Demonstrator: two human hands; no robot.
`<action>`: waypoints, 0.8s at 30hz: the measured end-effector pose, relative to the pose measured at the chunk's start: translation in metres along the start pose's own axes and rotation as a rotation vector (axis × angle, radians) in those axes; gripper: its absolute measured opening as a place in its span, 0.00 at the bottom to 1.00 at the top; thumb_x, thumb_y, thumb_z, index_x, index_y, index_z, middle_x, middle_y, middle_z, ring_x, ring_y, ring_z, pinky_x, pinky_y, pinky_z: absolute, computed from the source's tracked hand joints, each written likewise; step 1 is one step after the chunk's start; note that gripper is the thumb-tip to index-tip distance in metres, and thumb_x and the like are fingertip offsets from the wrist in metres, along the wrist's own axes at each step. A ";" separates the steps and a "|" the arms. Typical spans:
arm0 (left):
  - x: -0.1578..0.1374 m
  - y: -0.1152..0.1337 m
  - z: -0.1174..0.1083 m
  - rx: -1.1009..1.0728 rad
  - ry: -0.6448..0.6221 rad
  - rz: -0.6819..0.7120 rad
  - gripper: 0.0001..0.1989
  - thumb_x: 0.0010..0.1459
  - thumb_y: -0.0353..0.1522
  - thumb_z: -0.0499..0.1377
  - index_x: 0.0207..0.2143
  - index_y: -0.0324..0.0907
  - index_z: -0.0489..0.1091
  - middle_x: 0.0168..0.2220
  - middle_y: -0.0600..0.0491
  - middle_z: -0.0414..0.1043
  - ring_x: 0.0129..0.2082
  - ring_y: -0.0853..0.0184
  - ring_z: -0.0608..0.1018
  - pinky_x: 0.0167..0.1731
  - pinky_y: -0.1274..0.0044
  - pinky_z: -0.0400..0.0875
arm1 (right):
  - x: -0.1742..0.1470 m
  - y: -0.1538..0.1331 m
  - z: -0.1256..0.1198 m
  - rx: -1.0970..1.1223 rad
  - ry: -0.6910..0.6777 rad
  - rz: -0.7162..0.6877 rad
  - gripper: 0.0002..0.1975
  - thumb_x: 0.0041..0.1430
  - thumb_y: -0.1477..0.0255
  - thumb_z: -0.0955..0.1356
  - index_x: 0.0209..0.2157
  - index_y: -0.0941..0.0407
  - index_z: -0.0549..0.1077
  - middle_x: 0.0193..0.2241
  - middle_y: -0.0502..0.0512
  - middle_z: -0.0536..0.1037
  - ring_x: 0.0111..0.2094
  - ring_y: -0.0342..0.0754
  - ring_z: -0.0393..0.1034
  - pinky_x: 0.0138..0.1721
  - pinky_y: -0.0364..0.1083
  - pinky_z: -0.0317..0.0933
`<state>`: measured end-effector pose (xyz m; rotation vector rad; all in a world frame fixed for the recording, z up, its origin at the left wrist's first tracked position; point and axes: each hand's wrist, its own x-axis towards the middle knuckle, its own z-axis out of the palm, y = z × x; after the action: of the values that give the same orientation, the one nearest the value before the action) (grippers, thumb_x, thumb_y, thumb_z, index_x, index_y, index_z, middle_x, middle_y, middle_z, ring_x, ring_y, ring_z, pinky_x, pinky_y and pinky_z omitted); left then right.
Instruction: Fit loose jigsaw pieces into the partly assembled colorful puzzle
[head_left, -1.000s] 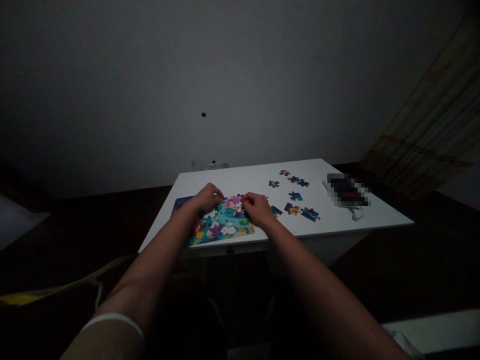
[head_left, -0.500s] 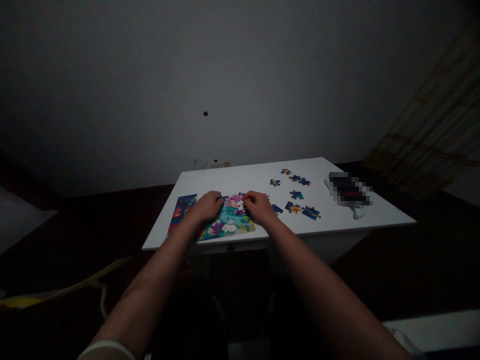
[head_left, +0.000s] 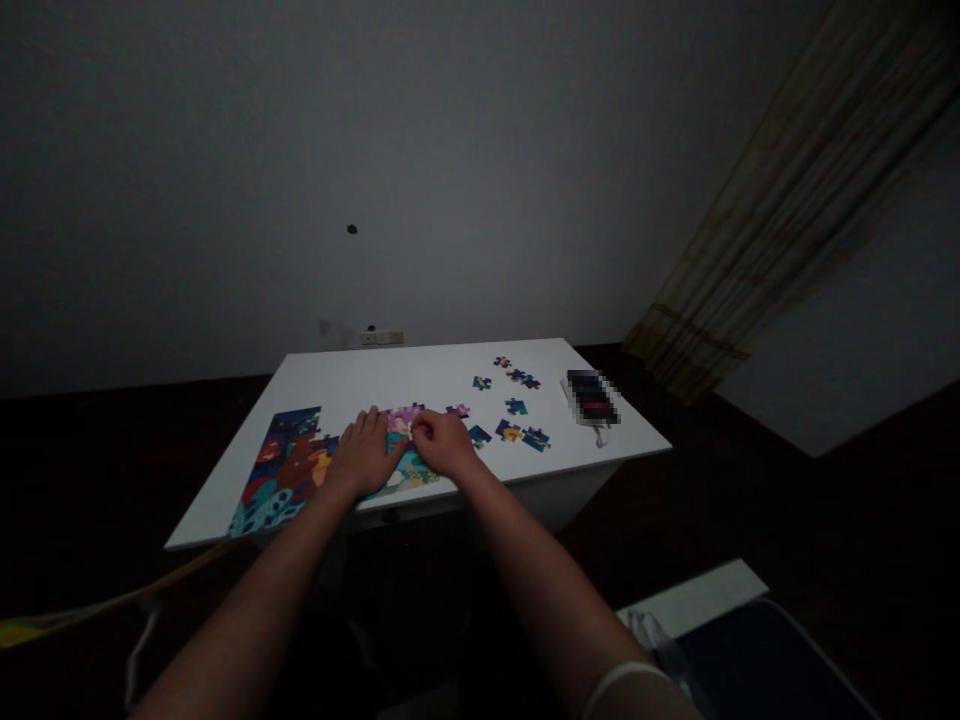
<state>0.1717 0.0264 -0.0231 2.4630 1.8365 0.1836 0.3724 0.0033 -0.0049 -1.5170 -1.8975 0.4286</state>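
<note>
A partly joined jigsaw puzzle [head_left: 289, 470] with a bright forest picture lies at the left front of the white table. My left hand [head_left: 366, 458] rests flat on its middle, fingers spread, and covers part of the picture. Just right of it, my right hand [head_left: 448, 445] is closed in a pinch over the pink part of the puzzle. A puzzle piece [head_left: 412, 430] seems to be at its fingertips, mostly hidden by them. Close to the right hand's knuckles lie a purple puzzle piece [head_left: 458, 411] and a dark blue-green one [head_left: 479, 436].
Several loose puzzle pieces [head_left: 516, 407] are scattered across the right half of the table [head_left: 375, 375]. Near the right edge sits a blurred-out dark object [head_left: 594, 397] with a white cord [head_left: 600, 436]. Behind are a wall socket [head_left: 382, 338] and a curtain [head_left: 697, 270].
The view has turned right, so the table appears further left. My left hand has flattened and spread its fingers, uncovering more of the puzzle's left side. My right hand stays pinched over the puzzle.
</note>
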 end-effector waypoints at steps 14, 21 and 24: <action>-0.004 -0.001 -0.002 0.022 -0.015 -0.020 0.40 0.77 0.46 0.50 0.83 0.35 0.56 0.85 0.35 0.48 0.85 0.43 0.54 0.81 0.52 0.53 | -0.010 -0.017 -0.004 -0.269 -0.157 -0.255 0.11 0.73 0.69 0.70 0.49 0.54 0.84 0.47 0.61 0.90 0.47 0.56 0.84 0.47 0.48 0.69; -0.004 -0.002 -0.003 0.016 -0.018 -0.019 0.40 0.74 0.42 0.53 0.83 0.36 0.57 0.85 0.36 0.50 0.85 0.43 0.56 0.81 0.52 0.55 | -0.012 -0.020 -0.004 -0.323 -0.215 -0.342 0.11 0.75 0.67 0.70 0.49 0.55 0.84 0.48 0.62 0.90 0.47 0.56 0.84 0.47 0.49 0.71; -0.004 -0.003 -0.002 0.017 0.011 -0.017 0.40 0.73 0.42 0.54 0.82 0.36 0.58 0.85 0.35 0.52 0.84 0.42 0.57 0.80 0.52 0.55 | -0.012 -0.019 -0.005 -0.307 -0.217 -0.315 0.11 0.75 0.67 0.69 0.50 0.54 0.84 0.48 0.61 0.90 0.46 0.56 0.84 0.46 0.48 0.71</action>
<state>0.1680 0.0235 -0.0216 2.4611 1.8704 0.1820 0.3631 -0.0140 0.0072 -1.3631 -2.4150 0.1681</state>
